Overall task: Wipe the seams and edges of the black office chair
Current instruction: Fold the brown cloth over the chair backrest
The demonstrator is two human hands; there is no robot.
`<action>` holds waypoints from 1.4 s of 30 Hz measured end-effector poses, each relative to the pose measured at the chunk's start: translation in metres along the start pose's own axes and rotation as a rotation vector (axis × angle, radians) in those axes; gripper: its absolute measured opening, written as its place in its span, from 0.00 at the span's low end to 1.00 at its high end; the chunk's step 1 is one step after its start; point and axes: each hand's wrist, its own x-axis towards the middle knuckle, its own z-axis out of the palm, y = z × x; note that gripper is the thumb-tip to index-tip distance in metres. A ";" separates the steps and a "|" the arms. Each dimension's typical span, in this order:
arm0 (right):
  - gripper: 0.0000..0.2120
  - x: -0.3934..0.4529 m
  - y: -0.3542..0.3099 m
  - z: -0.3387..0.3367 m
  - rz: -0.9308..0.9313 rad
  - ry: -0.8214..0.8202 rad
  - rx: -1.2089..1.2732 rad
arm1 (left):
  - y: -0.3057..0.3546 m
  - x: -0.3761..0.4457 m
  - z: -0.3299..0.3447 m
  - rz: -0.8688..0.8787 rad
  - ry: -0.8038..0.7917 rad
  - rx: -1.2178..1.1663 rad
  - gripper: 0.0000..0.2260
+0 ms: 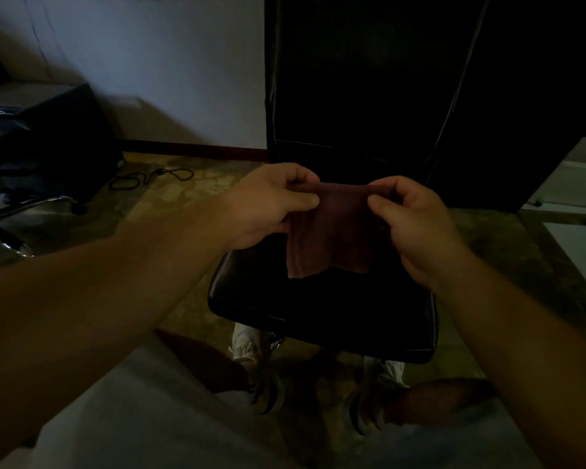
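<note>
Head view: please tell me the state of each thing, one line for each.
cloth: dark red, folded, held up by its top corners, hanging above the seat, not touching it.
left hand: pinches the cloth's top left corner.
right hand: pinches the cloth's top right corner.
black office chair: upright, seat bare, backrest facing the person.
cable: lying loose on the floor.

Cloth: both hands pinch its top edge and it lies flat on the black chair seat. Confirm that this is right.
Not quite. The head view shows the left hand and right hand pinching the top edge of the cloth, but it does not lie flat on the seat. It hangs down from the hands in the air, above the seat.
</note>
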 end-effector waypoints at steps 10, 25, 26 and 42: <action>0.11 -0.009 0.006 0.007 -0.012 0.147 -0.006 | -0.006 -0.010 0.002 -0.062 -0.131 -0.183 0.13; 0.14 -0.037 0.022 0.029 -0.107 0.011 -0.023 | -0.021 -0.010 0.020 0.044 0.025 -0.310 0.13; 0.14 -0.037 0.023 0.030 -0.104 0.019 -0.013 | -0.022 -0.009 0.021 0.047 0.052 -0.298 0.14; 0.07 -0.019 0.060 -0.013 0.166 -0.055 0.203 | -0.051 0.029 0.056 0.096 0.085 0.205 0.04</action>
